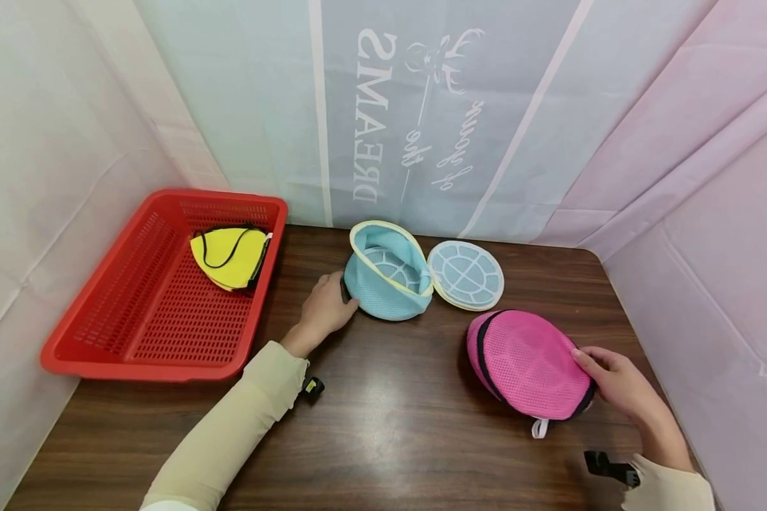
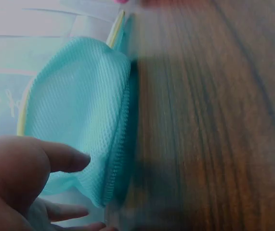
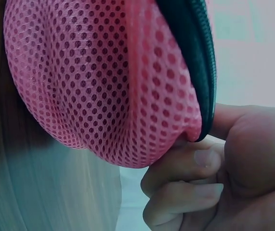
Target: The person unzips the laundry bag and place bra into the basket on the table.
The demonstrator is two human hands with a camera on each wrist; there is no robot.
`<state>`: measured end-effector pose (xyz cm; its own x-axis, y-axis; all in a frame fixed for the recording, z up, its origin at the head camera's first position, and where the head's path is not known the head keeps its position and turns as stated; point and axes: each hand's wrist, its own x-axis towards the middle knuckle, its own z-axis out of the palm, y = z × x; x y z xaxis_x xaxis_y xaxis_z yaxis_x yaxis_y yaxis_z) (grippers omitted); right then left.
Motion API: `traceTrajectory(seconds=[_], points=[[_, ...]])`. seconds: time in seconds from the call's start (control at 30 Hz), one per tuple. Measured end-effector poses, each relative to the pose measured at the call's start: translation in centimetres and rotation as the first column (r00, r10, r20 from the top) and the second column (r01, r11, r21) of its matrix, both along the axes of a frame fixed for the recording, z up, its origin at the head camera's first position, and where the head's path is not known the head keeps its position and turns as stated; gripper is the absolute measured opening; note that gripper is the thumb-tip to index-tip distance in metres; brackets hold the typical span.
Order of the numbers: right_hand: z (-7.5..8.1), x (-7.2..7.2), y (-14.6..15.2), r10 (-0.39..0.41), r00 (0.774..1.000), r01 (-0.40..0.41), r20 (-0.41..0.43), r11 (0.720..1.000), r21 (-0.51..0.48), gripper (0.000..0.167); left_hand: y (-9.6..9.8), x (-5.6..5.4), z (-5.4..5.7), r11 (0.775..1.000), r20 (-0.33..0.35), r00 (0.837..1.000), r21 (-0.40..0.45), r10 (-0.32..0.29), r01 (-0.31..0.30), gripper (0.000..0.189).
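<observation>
In the head view, a light-blue mesh laundry bag point(image 1: 386, 301) with yellow trim stands on the table, its mouth open and its round lid point(image 1: 466, 275) folded out flat to the right. My left hand point(image 1: 326, 309) is at the bag's left side with thumb and fingers spread; in the left wrist view the thumb point(image 2: 67, 158) overlaps the blue mesh, and whether it touches cannot be told. On the right, my right hand point(image 1: 613, 377) pinches the edge of a pink mesh laundry bag point(image 1: 533, 365) with a black zipped rim. That bag is tilted, and a white tag hangs from it.
A red plastic basket point(image 1: 246, 355) stands on the left, with a folded yellow item point(image 1: 230, 255) with black cord inside it. Printed curtains point(image 1: 415, 142) border the brown wooden table point(image 1: 383, 440) at the back and sides.
</observation>
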<state>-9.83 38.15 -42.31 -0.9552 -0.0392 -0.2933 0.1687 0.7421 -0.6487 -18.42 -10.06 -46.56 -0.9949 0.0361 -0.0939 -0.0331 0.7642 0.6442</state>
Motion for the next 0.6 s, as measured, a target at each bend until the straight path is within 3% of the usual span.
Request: traceTrajectory(seconds=[0.13, 0.2, 0.3, 0.37, 0.47, 0.6], points=[[0.0, 0.2, -1.5, 0.032, 0.999, -0.032, -0.005, 0.999, -0.019, 0.047, 0.1, 1.2, 0.5, 1.000, 0.003, 1.000, -0.015, -0.004, 0.004, 0.031], [0.1, 0.2, -2.2, 0.051, 0.999, -0.051, -0.018, 0.999, -0.012, 0.045, 0.2, 1.9, 0.8, 0.999, 0.020, 0.999, 0.002, -0.048, 0.048, 0.019], [0.1, 0.3, -3.3, 0.068, 0.997, -0.068, -0.037, 0.998, 0.005, 0.042, 0.6, 3.1, 1.5, 0.987, 0.052, 0.987, 0.062, -0.151, 0.148, 0.017], [0.0, 0.4, -4.1, 0.078, 0.996, -0.078, -0.039, 0.997, 0.018, 0.041, 1.0, 4.0, 2.0, 0.967, 0.072, 0.970, 0.130, -0.231, 0.220, 0.021], [0.0, 0.4, -5.1, 0.084, 0.996, -0.083, -0.030, 0.996, 0.022, 0.041, 1.8, 5.3, 2.6, 0.919, 0.090, 0.935, 0.238, -0.343, 0.314, 0.029], [-0.2, 0.4, -6.4, 0.100, 0.994, -0.099, -0.038, 0.995, 0.022, 0.041, 2.9, 6.6, 3.2, 0.868, 0.103, 0.898, 0.321, -0.429, 0.378, 0.036]])
